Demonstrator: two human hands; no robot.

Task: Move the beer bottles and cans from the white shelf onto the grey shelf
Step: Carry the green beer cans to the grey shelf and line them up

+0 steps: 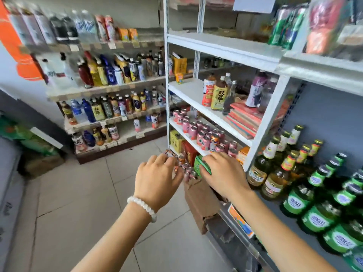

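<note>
Head view. The landmark is the white shelf [225, 50], a metal rack at centre frame.

Left hand [157, 179]: reaches low in front of the white shelf, fingers curled over a cluster of small cans [187, 172] below the rack's lowest boards. Whether the fingers grip a can cannot be told; the picture is blurred there. A white bead bracelet [142, 207] sits on the wrist.

Right hand [224, 173]: just right of the left hand, palm down, fingers spread over a green box [202, 165]. Contact is likely, but a grip cannot be confirmed.

A torn cardboard box [200, 201] stands on the floor below both hands, at the foot of the white shelf.

On the white shelf, third board down: roughly twenty pink cans [198, 132], count not exact. On the board above: about six drink bottles [218, 95] and one stack of books [247, 118].

Right of the white shelf is the grey shelf [330, 118]. It carries about fifteen beer bottles [294, 173]: brown ones with light labels nearest the rack, green ones farther right.
</note>
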